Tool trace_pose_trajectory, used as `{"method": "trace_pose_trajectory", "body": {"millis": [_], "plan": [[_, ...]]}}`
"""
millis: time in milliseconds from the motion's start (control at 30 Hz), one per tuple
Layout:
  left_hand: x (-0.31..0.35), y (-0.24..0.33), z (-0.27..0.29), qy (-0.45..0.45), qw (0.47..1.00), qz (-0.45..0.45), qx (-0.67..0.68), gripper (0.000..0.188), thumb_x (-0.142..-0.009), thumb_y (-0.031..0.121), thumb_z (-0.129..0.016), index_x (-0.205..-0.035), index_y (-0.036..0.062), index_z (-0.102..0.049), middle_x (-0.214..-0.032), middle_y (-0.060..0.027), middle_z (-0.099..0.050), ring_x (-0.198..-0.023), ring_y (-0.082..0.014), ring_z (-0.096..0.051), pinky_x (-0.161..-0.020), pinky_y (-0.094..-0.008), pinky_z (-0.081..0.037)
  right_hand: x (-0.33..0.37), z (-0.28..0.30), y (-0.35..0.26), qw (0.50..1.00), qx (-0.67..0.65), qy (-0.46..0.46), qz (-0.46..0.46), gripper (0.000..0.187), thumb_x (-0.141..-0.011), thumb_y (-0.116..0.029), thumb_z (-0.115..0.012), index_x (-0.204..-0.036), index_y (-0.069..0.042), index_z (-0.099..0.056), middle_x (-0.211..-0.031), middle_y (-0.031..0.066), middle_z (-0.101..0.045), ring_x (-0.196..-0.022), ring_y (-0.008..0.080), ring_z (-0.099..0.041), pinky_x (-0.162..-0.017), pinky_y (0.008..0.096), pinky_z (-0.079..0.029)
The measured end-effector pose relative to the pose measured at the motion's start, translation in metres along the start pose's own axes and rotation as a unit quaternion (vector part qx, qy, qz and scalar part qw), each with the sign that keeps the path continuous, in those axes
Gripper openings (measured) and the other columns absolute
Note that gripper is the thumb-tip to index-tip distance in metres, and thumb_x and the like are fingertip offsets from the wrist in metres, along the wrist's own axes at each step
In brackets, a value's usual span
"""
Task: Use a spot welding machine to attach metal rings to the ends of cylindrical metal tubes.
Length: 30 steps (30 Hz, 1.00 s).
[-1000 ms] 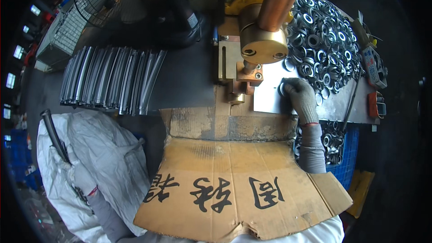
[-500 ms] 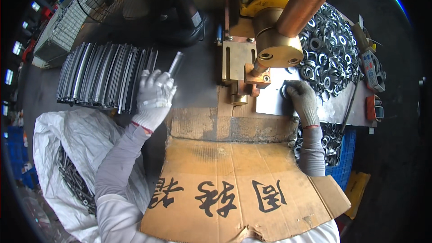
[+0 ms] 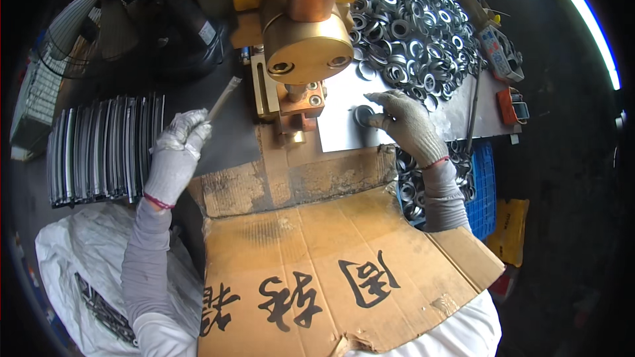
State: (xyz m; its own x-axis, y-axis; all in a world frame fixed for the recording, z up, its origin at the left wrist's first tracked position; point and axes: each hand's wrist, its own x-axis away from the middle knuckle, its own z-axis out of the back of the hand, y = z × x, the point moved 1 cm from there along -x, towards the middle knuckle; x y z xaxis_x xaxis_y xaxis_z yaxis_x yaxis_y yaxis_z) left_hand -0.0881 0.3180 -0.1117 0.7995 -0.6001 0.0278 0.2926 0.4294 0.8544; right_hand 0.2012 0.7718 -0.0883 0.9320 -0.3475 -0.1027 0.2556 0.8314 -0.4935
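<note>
My left hand (image 3: pixel 180 149), in a whitish knit glove, is closed around the lower end of a slim metal strip (image 3: pixel 224 98) that points up and to the right. It is between a row of upright metal strips (image 3: pixel 99 152) and the brass and copper machine head (image 3: pixel 307 49). My gloved right hand (image 3: pixel 409 124) has its fingers apart over a pale metal plate (image 3: pixel 338 131). One dark steel ring (image 3: pixel 363 116) lies on that plate, close by the thumb and forefinger; whether the thumb touches it, I cannot tell.
A large heap of steel rings (image 3: pixel 413 33) spreads behind my right hand. More rings fill a blue crate (image 3: pixel 484 188) below the table edge. Cardboard (image 3: pixel 291 258) covers my lap. On the left stands a white sack (image 3: pixel 86 244) with metal pieces; a fan (image 3: pixel 116 30) is behind.
The whole view has shifted, so the machine appears farther left. My left hand has brought its strip nearer the machine head. My right hand's fingers have spread beside the ring.
</note>
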Motion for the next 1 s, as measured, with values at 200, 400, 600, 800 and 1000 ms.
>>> {"method": "trace_pose_trajectory", "body": {"millis": [200, 400, 600, 800, 1000], "plan": [[-0.013, 0.084, -0.004, -0.087, 0.99, 0.08, 0.077, 0.048, -0.128, 0.015, -0.082, -0.175, 0.0109, -0.078, -0.152, -0.0073, -0.089, -0.124, -0.0187, -0.087, -0.111, -0.039, -0.072, -0.026, 0.012, -0.032, 0.984, 0.131, -0.113, -0.052, 0.056, -0.106, -0.045, -0.1, -0.15, -0.011, -0.093, -0.135, 0.0206, -0.095, -0.125, 0.0428, -0.091, -0.11, 0.0538, -0.07], [-0.011, 0.133, -0.015, -0.087, 0.951, -0.149, -0.255, 0.07, -0.114, 0.039, -0.099, -0.176, 0.0157, -0.077, -0.16, -0.0174, -0.087, -0.15, -0.0369, -0.083, -0.132, -0.0529, -0.062, -0.034, -0.009, -0.016, 0.968, 0.187, -0.169, 0.0, 0.041, -0.102, -0.038, -0.103, -0.133, -0.011, -0.097, -0.116, 0.0168, -0.096, -0.107, 0.0345, -0.092, -0.099, 0.0491, -0.07], [-0.018, 0.154, -0.029, -0.196, 0.894, -0.2, -0.349, 0.078, -0.117, 0.059, -0.091, -0.174, 0.0082, -0.077, -0.152, -0.0235, -0.088, -0.145, -0.0441, -0.084, -0.129, -0.0555, -0.064, -0.013, -0.011, -0.055, 0.923, -0.368, -0.109, -0.022, 0.082, -0.105, -0.022, -0.106, -0.18, -0.006, -0.076, -0.152, 0.0143, -0.092, -0.129, 0.0193, -0.088, -0.118, 0.0397, -0.071], [-0.034, 0.169, -0.032, -0.244, 0.884, -0.15, -0.37, 0.083, -0.119, 0.065, -0.087, -0.171, 0.0022, -0.077, -0.151, -0.0252, -0.088, -0.14, -0.0431, -0.087, -0.124, -0.0547, -0.066, -0.02, -0.034, -0.077, 0.908, -0.41, -0.076, 0.036, 0.083, -0.109, -0.03, -0.104, -0.183, -0.007, -0.073, -0.156, 0.0113, -0.089, -0.127, 0.0177, -0.087, -0.116, 0.0393, -0.073], [-0.036, 0.151, -0.03, -0.233, 0.876, -0.171, -0.386, 0.075, -0.122, 0.073, -0.076, -0.162, 0.0099, -0.082, -0.143, -0.0192, -0.089, -0.138, -0.0408, -0.085, -0.124, -0.0591, -0.062, -0.029, -0.05, -0.078, 0.929, -0.347, -0.08, 0.102, 0.076, -0.115, -0.033, -0.098, -0.181, -0.006, -0.072, -0.15, 0.0172, -0.091, -0.131, 0.0259, -0.09, -0.112, 0.0441, -0.075]]}}
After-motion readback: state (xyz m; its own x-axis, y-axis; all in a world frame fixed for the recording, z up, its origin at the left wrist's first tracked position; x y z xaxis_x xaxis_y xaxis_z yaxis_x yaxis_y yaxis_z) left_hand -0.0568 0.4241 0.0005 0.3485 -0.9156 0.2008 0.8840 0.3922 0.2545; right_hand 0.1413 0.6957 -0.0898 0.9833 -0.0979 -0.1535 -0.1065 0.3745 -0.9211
